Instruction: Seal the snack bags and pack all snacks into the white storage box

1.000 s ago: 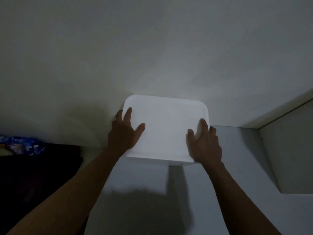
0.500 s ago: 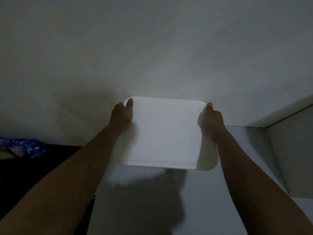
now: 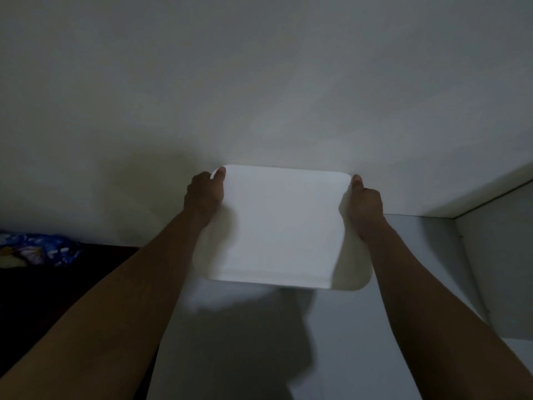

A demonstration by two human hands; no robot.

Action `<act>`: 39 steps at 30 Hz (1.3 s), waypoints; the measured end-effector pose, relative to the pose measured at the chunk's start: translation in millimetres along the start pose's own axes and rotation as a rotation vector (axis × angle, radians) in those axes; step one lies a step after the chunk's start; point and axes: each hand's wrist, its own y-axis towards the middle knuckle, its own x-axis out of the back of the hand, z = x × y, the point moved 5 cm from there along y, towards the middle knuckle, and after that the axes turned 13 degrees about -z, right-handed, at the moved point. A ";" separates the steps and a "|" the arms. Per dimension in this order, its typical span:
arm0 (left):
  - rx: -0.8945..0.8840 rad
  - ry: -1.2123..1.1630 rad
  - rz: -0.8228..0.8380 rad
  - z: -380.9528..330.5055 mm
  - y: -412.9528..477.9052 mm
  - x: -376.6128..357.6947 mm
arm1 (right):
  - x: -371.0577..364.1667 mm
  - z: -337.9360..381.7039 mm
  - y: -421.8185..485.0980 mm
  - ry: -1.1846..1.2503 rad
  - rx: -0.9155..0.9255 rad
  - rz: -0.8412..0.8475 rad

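Plain white storage box (image 3: 284, 226); blue patterned wrapper (image 3: 40, 249); off-white wall (image 3: 259, 82).

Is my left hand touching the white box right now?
Touching. The head view shows the left hand curled round the white box at its left edge, thumb on top.

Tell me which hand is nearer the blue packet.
The left hand, gripping the white box by its left edge; the blue packet lies beyond it, while the right hand grips the opposite edge.
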 end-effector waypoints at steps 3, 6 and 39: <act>-0.054 0.017 -0.084 -8.7 -11.4 6.5 | 4.9 4.6 -7.0 -0.025 0.046 -0.044; -0.315 -0.022 -0.268 -24.2 -32.4 22.0 | 16.3 16.9 -21.9 -0.046 0.205 -0.186; -0.850 0.455 -0.029 -8.2 -149.6 35.5 | 27.2 -2.1 -145.5 -0.372 0.946 -0.087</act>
